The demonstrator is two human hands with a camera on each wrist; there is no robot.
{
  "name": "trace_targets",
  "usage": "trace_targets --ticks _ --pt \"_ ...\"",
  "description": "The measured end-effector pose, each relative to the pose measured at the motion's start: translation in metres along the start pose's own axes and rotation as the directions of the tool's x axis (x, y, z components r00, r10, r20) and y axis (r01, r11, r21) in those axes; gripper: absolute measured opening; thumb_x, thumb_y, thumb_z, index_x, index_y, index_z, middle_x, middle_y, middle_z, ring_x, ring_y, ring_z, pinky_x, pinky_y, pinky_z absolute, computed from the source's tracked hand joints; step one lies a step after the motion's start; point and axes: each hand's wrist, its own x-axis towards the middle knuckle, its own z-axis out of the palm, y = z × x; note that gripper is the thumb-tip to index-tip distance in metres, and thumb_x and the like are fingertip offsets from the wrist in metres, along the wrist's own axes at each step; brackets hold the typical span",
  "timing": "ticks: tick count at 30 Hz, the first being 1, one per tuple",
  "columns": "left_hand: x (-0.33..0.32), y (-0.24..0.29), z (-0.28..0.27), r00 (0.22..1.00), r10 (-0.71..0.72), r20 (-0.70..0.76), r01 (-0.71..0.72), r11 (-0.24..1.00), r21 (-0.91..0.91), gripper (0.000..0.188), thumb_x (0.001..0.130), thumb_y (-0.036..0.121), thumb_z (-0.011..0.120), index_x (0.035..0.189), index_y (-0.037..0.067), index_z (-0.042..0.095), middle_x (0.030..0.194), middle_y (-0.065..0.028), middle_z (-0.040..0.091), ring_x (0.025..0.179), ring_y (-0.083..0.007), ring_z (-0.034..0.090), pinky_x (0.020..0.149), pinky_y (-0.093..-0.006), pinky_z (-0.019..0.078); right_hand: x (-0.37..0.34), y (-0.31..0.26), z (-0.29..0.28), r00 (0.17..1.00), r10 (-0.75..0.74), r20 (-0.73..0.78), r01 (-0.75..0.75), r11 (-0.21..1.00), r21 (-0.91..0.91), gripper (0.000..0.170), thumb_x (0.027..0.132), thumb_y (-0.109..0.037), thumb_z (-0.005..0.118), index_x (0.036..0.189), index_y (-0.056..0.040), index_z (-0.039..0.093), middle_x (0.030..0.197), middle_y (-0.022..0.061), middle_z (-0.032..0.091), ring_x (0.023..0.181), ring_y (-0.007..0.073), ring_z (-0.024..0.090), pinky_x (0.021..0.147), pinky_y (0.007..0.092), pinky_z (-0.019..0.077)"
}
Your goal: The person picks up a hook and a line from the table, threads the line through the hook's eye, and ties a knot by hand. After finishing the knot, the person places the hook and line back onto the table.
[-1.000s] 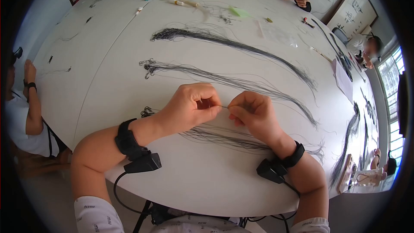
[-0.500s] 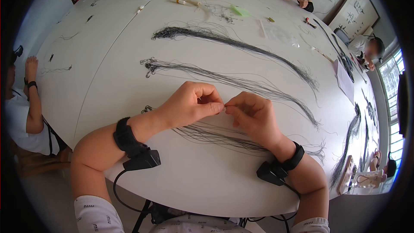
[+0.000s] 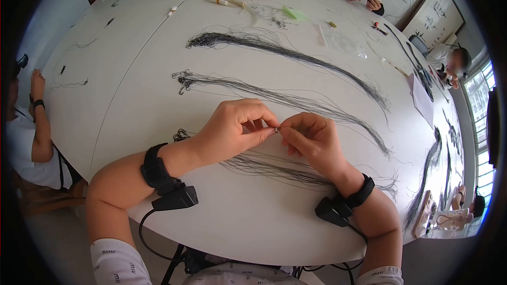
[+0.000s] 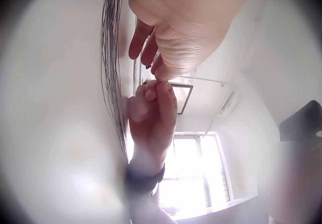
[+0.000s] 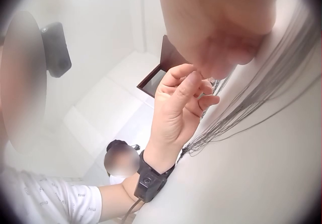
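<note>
Left hand (image 3: 232, 126), right hand (image 3: 313, 138), meeting, pinching indistinct item (image 3: 277, 130)

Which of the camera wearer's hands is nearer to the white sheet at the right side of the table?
Right. The right hand is left of and below the white sheet in the head view; the left hand is farther left.

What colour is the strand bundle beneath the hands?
Dark grey to black; the strand bundle shows best in the head view.

A tiny, partly dark piece (image 3: 277, 130) is pinched, its shape mostly hidden. It is held above the white table (image 3: 253, 221).
</note>
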Motion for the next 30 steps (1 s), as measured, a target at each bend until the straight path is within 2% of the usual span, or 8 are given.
trace_targets --ticks 5,7,11,13,19,24,28,30 --pt "0.0009 0.0005 -0.0009 0.998 0.061 -0.009 -0.061 0.997 0.048 0.009 0.079 -0.001 0.064 0.087 0.003 0.063 0.082 -0.0037 0.061 0.068 -0.0115 0.06 0.061 -0.0225 0.0518 -0.0001 0.0008 -0.0001 1.0 -0.009 0.021 0.009 1.0 -0.01 0.011 0.086 -0.007 0.059 0.087 0.0038 0.062 0.07 0.005 0.061 0.058 0.0085 0.055 0.053 0.022 0.0458" --pt "0.002 0.0005 -0.0008 0.985 0.174 -0.014 -0.171 0.977 0.124 0.007 0.078 -0.001 0.064 0.084 0.002 0.062 0.081 -0.0038 0.06 0.069 -0.0135 0.06 0.061 -0.0232 0.0527 -0.0002 0.0009 0.0 1.0 -0.008 0.025 0.009 1.0 -0.018 0.012 0.086 -0.008 0.059 0.087 0.0036 0.062 0.07 0.0049 0.061 0.058 0.0084 0.055 0.053 0.022 0.0457" --pt "0.0015 -0.0008 -0.0023 0.97 0.241 0.024 -0.24 0.944 0.228 0.007 0.077 -0.002 0.064 0.082 0.002 0.06 0.081 -0.0037 0.06 0.071 -0.0149 0.061 0.063 -0.0239 0.0538 -0.0001 0.0036 0.0002 0.999 -0.018 0.04 0.019 0.999 -0.046 0.013 0.086 -0.009 0.06 0.087 0.0033 0.062 0.069 0.0045 0.061 0.057 0.0083 0.055 0.053 0.0222 0.0456" --pt "-0.0007 0.0009 -0.0026 0.993 0.114 0.027 -0.117 0.987 0.111 0.015 0.075 -0.005 0.064 0.087 0.003 0.063 0.084 -0.0047 0.062 0.074 -0.0148 0.061 0.068 -0.0252 0.0491 0.0 0.0037 0.0001 0.999 -0.019 0.044 0.021 0.998 -0.054 0.013 0.086 -0.01 0.061 0.088 0.0032 0.062 0.069 0.0044 0.061 0.057 0.0082 0.055 0.053 0.0223 0.0456" --pt "-0.0025 -0.0021 -0.0014 1.0 0.002 0.01 -0.001 0.997 -0.082 0.01 0.079 -0.003 0.061 0.087 0.003 0.063 0.087 -0.0028 0.062 0.077 -0.009 0.061 0.069 -0.0225 0.0521 -0.0014 0.0015 0.0009 0.998 -0.032 0.049 0.034 0.999 -0.041 0.012 0.086 -0.008 0.059 0.088 0.0036 0.062 0.069 0.0045 0.06 0.058 0.0082 0.056 0.053 0.0216 0.0463" --pt "-0.0022 0.0017 -0.0034 1.0 -0.015 0.013 0.016 0.998 -0.069 0.009 0.08 -0.002 0.061 0.087 0.003 0.063 0.086 -0.0022 0.061 0.077 -0.0087 0.06 0.068 -0.0222 0.0522 -0.0012 0.0032 0.0004 0.999 -0.009 0.046 0.005 0.997 0.078 0.011 0.088 -0.006 0.058 0.086 0.0041 0.062 0.07 0.0049 0.06 0.059 0.0082 0.056 0.055 0.0215 0.0495" --pt "-0.002 0.0034 -0.0041 1.0 -0.007 0.026 0.008 0.999 -0.047 0.008 0.08 -0.001 0.062 0.087 0.004 0.063 0.085 -0.0014 0.061 0.076 -0.0079 0.059 0.067 -0.0218 0.052 -0.0018 0.0036 -0.0001 0.999 0.002 0.041 -0.005 0.996 0.084 0.011 0.088 -0.005 0.058 0.085 0.0042 0.063 0.071 0.0052 0.06 0.06 0.0085 0.056 0.055 0.0218 0.0499" --pt "-0.0021 0.0035 -0.0042 0.999 -0.011 0.035 0.012 0.999 -0.052 0.008 0.08 -0.001 0.062 0.087 0.004 0.063 0.085 -0.0014 0.061 0.076 -0.0078 0.059 0.067 -0.0219 0.052 -0.0009 0.0069 0.0002 0.998 -0.057 0.017 0.056 0.998 0.037 0.01 0.087 -0.004 0.058 0.085 0.0044 0.062 0.071 0.0053 0.06 0.06 0.0087 0.056 0.055 0.0222 0.0492"
